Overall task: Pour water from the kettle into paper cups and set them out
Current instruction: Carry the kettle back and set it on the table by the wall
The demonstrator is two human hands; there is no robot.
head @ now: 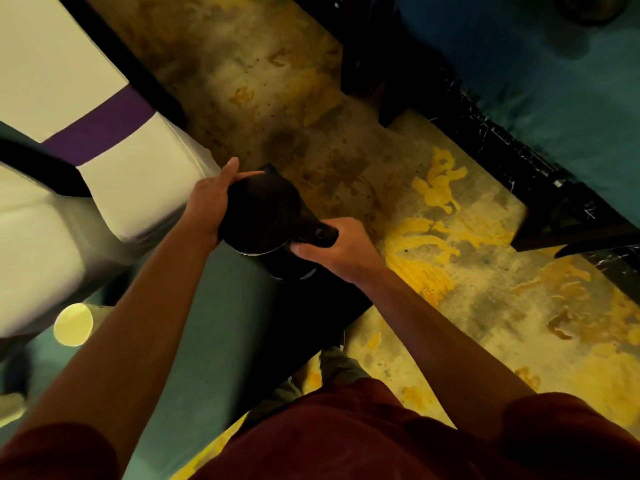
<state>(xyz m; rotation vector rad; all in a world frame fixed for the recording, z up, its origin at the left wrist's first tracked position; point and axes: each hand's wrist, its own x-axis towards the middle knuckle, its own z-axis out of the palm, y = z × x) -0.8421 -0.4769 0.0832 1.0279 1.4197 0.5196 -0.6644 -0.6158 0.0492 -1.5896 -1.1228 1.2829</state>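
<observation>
A black kettle [263,216] with a metal band near its base stands at the far edge of a teal-covered table [207,341]. My right hand [341,247] grips its handle on the right side. My left hand [211,199] rests against the kettle's lid and left side, with thumb and index finger stretched over the top. A white paper cup [73,324] stands on the table far to the left, apart from both hands; I cannot tell whether it holds water.
A chair [104,174] in a white cover with a purple band stands close to the table on the left. A second teal-covered table [554,98] with a black skirt is at the upper right. Yellow-patterned carpet [450,271] lies between them.
</observation>
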